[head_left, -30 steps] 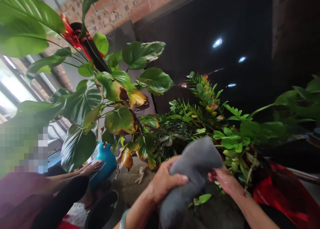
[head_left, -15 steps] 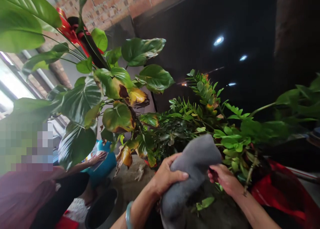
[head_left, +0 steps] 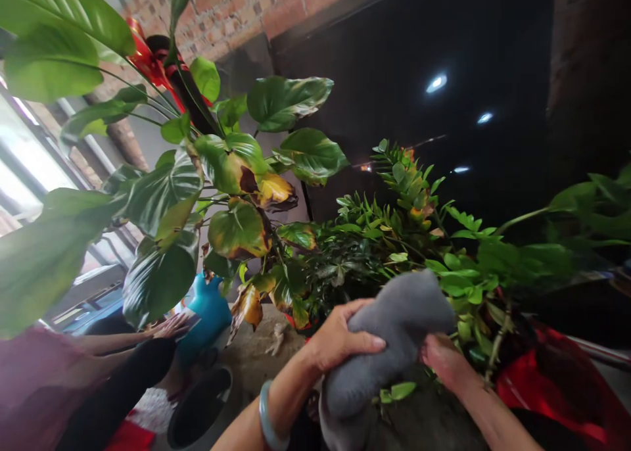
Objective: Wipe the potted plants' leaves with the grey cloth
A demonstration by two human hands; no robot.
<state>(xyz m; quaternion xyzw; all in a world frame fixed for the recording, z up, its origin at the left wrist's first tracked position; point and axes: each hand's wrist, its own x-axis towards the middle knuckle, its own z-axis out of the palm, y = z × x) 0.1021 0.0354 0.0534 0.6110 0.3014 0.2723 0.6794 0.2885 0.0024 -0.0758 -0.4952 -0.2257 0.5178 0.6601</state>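
A soft grey cloth [head_left: 384,346], bunched into a long thick roll, stands in front of me at the lower middle. My left hand [head_left: 340,339] is closed round its left side, thumb lying across the front. On the wrist sits a pale green bangle [head_left: 270,415]. My right hand [head_left: 441,359] is at the cloth's right edge with fingers curled; it is blurred, and the fingertips are partly hidden, so what they grip cannot be made out. A small green leaf [head_left: 401,390] shows just below, between the two hands.
A tall potted plant with yellowing, browned leaves [head_left: 239,227] leans in on the left. Bushy plants [head_left: 384,221] stand behind the cloth, red wrapping [head_left: 552,379] at right. At left, another person's hands [head_left: 170,326] are by a blue container [head_left: 210,309], above a dark bucket [head_left: 200,405].
Both my hands and the grey cloth have shifted slightly right. My right hand's fingers have gone partly behind the cloth's edge. The other person's second arm now shows.
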